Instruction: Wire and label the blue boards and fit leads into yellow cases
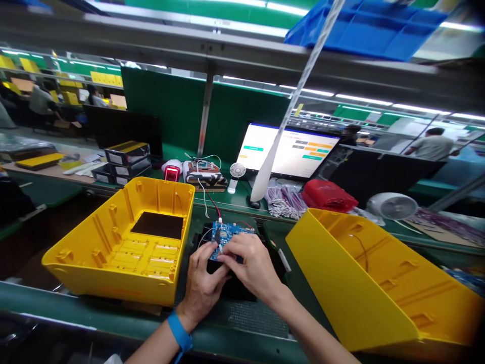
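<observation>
Right in the middle, the blue rectangular circuit board (231,231) lies on the green desk (299,293), a red wire running to a small white connector (220,221) at its far edge. And both hands are on it! The left hand (204,275), wearing a bright blue wristband (178,328), has its fingertips at the near-left corner; the right hand (252,260) comes in beside it, thumb and fingers drawn close together over the board, though whether they pinch something small, I cannot tell. Flanking left, an open yellow plastic shell (113,283); right, a second yellow plastic shell (341,273). Behind: a small white handheld fan (237,171), a lit monitor (306,156), a red plastic-wrapped bundle (328,195).
</observation>
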The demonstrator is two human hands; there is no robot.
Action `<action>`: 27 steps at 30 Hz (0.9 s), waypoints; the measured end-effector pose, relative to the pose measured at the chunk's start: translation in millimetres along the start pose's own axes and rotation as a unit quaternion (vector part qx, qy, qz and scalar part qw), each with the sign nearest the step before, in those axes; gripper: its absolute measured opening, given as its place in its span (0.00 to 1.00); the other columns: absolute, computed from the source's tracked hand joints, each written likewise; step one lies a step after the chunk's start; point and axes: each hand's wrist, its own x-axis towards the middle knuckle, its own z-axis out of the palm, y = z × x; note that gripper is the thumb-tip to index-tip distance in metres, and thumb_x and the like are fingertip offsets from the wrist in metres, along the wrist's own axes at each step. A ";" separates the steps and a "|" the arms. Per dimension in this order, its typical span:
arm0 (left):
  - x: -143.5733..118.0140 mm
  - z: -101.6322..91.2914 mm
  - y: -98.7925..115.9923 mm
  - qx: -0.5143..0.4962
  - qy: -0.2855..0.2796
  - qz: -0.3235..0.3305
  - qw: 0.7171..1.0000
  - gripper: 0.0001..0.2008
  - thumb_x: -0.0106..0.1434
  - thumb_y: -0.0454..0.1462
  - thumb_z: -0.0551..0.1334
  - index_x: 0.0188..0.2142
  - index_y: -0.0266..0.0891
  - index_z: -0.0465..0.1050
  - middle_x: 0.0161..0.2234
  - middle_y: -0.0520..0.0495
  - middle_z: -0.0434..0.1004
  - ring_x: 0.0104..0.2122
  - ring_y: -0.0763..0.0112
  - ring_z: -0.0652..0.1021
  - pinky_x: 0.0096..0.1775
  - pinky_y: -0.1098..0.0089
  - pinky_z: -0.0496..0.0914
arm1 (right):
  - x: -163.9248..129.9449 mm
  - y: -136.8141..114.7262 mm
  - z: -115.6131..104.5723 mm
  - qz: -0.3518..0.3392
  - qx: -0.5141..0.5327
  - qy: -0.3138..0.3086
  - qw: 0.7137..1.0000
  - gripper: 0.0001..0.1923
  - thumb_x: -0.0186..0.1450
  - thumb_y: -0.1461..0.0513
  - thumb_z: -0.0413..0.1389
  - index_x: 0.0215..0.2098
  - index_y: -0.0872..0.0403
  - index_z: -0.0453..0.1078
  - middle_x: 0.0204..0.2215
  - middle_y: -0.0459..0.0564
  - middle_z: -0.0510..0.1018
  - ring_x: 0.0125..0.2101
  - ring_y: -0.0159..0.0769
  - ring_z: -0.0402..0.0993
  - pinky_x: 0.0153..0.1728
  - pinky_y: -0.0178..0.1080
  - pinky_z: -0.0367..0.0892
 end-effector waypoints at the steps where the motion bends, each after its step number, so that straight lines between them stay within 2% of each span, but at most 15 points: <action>1: 0.1 -0.4 0.5 0.000 -0.002 -0.001 1.000 0.17 0.62 0.33 0.61 0.50 0.48 0.71 0.57 0.40 0.57 0.57 0.54 0.63 0.54 0.52 0.66 | -0.9 0.4 1.0 -0.001 0.000 0.002 1.000 0.07 0.61 0.62 0.61 0.26 0.53 0.70 0.27 0.44 0.75 0.31 0.34 0.67 0.38 0.39 0.54; 8: 2.1 0.3 0.0 -0.005 -0.008 -0.011 1.000 0.11 0.62 0.31 0.61 0.42 0.46 0.74 0.58 0.42 0.56 0.57 0.55 0.62 0.54 0.52 0.65 | -7.1 -0.2 12.4 -0.030 -0.037 0.037 0.998 0.08 0.63 0.65 0.57 0.25 0.55 0.67 0.26 0.46 0.73 0.31 0.35 0.65 0.38 0.41 0.55; 12: 4.6 -6.4 6.9 0.009 -0.018 -0.013 1.000 0.14 0.62 0.30 0.59 0.46 0.45 0.72 0.59 0.41 0.56 0.59 0.55 0.61 0.54 0.52 0.64 | -9.4 -2.3 14.2 -0.010 -0.044 0.045 0.998 0.08 0.64 0.64 0.57 0.26 0.54 0.69 0.27 0.47 0.74 0.32 0.36 0.66 0.39 0.42 0.57; 14: 6.3 -17.9 16.1 0.033 -0.061 -0.016 0.997 0.20 0.62 0.28 0.58 0.51 0.46 0.69 0.62 0.38 0.53 0.61 0.51 0.59 0.55 0.49 0.62 | -6.5 0.5 5.3 -0.001 -0.025 0.015 1.000 0.07 0.63 0.62 0.58 0.27 0.52 0.72 0.27 0.46 0.76 0.33 0.36 0.68 0.39 0.41 0.59; 17: 10.6 -43.6 30.1 0.064 -0.133 0.004 0.989 0.27 0.61 0.29 0.56 0.59 0.46 0.62 0.65 0.35 0.47 0.63 0.44 0.54 0.56 0.43 0.57 | 7.5 14.9 -25.2 0.026 0.047 -0.025 0.998 0.02 0.60 0.60 0.62 0.32 0.50 0.75 0.30 0.44 0.78 0.33 0.35 0.72 0.37 0.38 0.63; 19: 19.3 -62.7 35.5 0.065 -0.132 0.052 0.988 0.29 0.60 0.30 0.56 0.60 0.49 0.61 0.65 0.38 0.50 0.63 0.46 0.55 0.57 0.45 0.53 | 24.6 31.5 -53.7 0.055 0.073 0.031 0.995 0.08 0.59 0.58 0.62 0.37 0.50 0.75 0.34 0.46 0.79 0.35 0.36 0.73 0.38 0.38 0.66; 21: 37.1 -80.7 38.7 0.053 -0.115 0.111 0.986 0.29 0.60 0.28 0.55 0.59 0.51 0.61 0.63 0.42 0.54 0.62 0.52 0.57 0.59 0.49 0.51 | 48.1 52.2 -82.7 0.077 0.055 0.142 0.985 0.11 0.59 0.58 0.61 0.39 0.51 0.73 0.38 0.48 0.78 0.38 0.38 0.73 0.41 0.40 0.66; 23: 63.8 -95.4 41.9 0.029 -0.115 0.153 0.981 0.29 0.59 0.28 0.55 0.59 0.48 0.61 0.62 0.43 0.57 0.62 0.56 0.58 0.60 0.51 0.50 | 76.8 73.8 -106.6 0.105 0.048 0.257 0.960 0.15 0.55 0.58 0.62 0.39 0.53 0.72 0.38 0.51 0.77 0.40 0.41 0.72 0.42 0.43 0.66; 25: 95.5 -104.6 46.4 -0.007 -0.149 0.149 0.978 0.29 0.59 0.28 0.56 0.60 0.45 0.59 0.61 0.43 0.58 0.61 0.57 0.58 0.61 0.52 0.51 | 107.2 92.9 -122.6 0.123 0.050 0.309 0.942 0.18 0.54 0.57 0.62 0.41 0.55 0.69 0.41 0.54 0.75 0.41 0.43 0.71 0.42 0.45 0.66; 27: 126.7 -107.1 51.3 -0.056 -0.197 0.105 0.973 0.27 0.60 0.31 0.57 0.59 0.46 0.59 0.59 0.45 0.60 0.61 0.58 0.59 0.61 0.52 0.53 | 134.9 106.2 -131.1 0.134 0.069 0.334 0.931 0.20 0.53 0.55 0.61 0.40 0.55 0.67 0.41 0.55 0.75 0.40 0.43 0.71 0.41 0.45 0.67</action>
